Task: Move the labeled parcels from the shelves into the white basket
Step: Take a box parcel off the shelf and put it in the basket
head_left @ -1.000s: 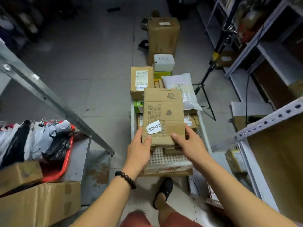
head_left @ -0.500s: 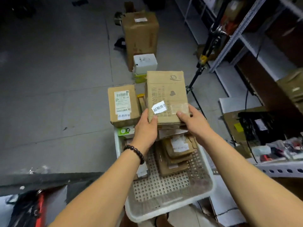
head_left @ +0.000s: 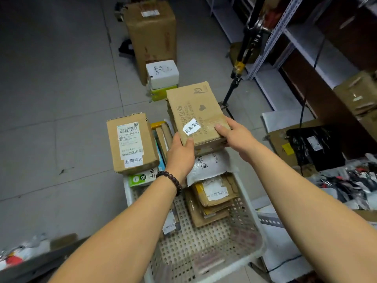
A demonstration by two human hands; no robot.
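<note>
Both hands, the left hand (head_left: 180, 154) and right hand (head_left: 234, 135), gripped a labeled cardboard parcel (head_left: 195, 113) over the far end of the white basket (head_left: 240, 254). Several labeled parcels already lay inside; this one was not yet set down, and near-end room remained.

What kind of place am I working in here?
Most likely a parcel pickup depot or storeroom: metal shelving stacked with packages, labeled cartons such as the barcoded box, and a white basket of sorted parcels on the tiled floor.
</note>
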